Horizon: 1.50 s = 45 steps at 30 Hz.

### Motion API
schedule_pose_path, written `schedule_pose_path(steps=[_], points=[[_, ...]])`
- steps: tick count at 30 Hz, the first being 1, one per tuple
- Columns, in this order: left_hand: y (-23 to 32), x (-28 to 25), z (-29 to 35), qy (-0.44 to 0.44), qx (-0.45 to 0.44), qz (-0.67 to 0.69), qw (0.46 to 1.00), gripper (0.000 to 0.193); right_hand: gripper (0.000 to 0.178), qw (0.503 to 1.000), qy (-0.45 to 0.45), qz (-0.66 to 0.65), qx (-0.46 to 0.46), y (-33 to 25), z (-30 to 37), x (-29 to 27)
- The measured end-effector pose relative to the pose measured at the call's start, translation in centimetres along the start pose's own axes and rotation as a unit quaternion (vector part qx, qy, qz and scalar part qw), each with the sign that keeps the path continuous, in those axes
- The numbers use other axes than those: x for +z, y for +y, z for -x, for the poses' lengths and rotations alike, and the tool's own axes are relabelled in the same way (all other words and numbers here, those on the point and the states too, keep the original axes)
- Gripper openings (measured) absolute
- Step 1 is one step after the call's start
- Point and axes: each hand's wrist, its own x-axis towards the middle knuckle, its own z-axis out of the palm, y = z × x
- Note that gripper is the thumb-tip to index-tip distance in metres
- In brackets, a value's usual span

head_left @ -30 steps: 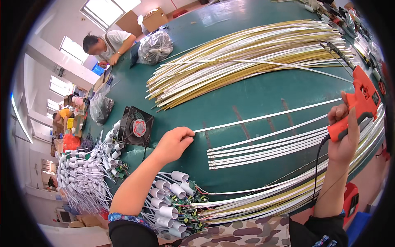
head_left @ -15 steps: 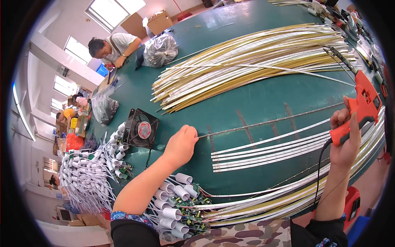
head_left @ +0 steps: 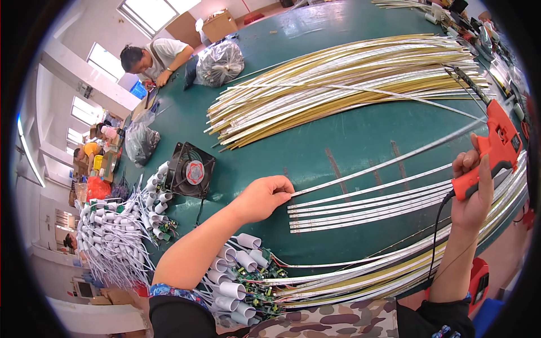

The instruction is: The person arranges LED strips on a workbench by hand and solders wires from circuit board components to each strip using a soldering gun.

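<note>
My left hand (head_left: 263,199) pinches the left end of a thin LED strip (head_left: 360,172), which runs up to the right toward the soldering gun. A red and black soldering gun (head_left: 502,132) is gripped by my right hand (head_left: 474,194), its tip pointing up and away and its black cord hanging down. Just below the held strip, several white LED strips (head_left: 366,208) lie side by side on the green table (head_left: 270,163). Whether the strip's far end touches my right hand is hard to tell.
A large pile of white and yellow strips (head_left: 349,84) lies farther back. On the left stand a black fan (head_left: 190,170) and bunched white tubes with wires (head_left: 112,236). More tubes with green circuit boards (head_left: 231,290) sit near me. Another person (head_left: 155,59) works at the far-left edge.
My left hand has moved right and slightly down with the strip's end, bringing it nearer the laid-out strips. The strip now shows a paler side. My right hand stays almost still.
</note>
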Motion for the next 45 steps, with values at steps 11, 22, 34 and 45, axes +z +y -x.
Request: schedule_pose_path(steps=[11, 22, 34, 45], points=[[1.7, -0.3, -0.3, -0.089, -0.02, -0.077, 0.993, 0.007, 0.048, 1.0, -0.012, 0.01, -0.001, -0.2, 0.0, -0.1], [3.4, -1.0, -1.9, -0.054, -0.046, -0.238, 0.969, 0.028, 0.048, 1.0, -0.009, -0.005, 0.001, -0.1, -0.3, -0.2], [0.6, -14.0, -12.6, 0.388, 0.241, -0.378, 0.805, 0.022, 0.046, 1.0, 0.012, -0.015, 0.0, 0.0, 0.0, 0.1], [7.9, -3.8, -18.3, 0.229, 0.485, -0.433, 0.724, 0.028, 0.047, 0.999, 0.006, -0.031, 0.034, -0.2, 0.3, 0.1]])
